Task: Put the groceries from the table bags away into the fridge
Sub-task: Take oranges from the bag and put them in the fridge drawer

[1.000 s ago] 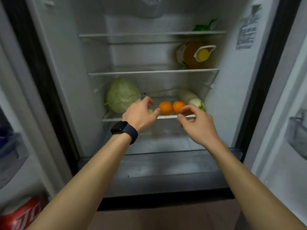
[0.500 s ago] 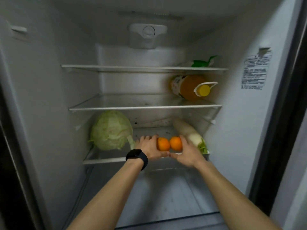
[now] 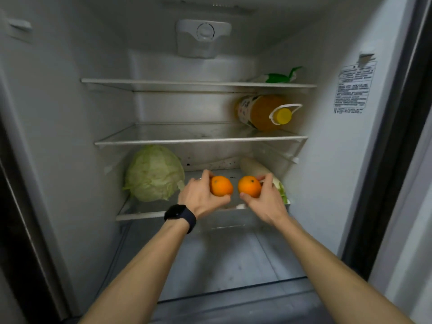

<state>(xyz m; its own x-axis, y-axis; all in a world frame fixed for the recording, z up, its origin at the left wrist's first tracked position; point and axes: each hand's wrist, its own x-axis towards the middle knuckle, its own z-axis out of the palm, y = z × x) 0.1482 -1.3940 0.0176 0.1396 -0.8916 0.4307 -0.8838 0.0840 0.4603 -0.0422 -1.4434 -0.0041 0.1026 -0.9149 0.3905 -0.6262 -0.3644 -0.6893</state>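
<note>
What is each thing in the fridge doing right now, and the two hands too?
Left hand: closed around the left orange.
Right hand: closed around the right orange.
Oranges: side by side, apart, at the third shelf.
Cabbage: whole, resting on that shelf's left.
White radish: lying on its right.
Oil bottle: lying on its side, capped.
Green packet: lying on the top shelf.
Fridge: open.

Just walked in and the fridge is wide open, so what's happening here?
A person is putting groceries away. Each hand grips one orange at the third shelf: the left hand holds the left orange, the right hand the right orange. A cabbage sits to their left, a white radish to their right, and a bottle of orange liquid lies on the shelf above.
</note>
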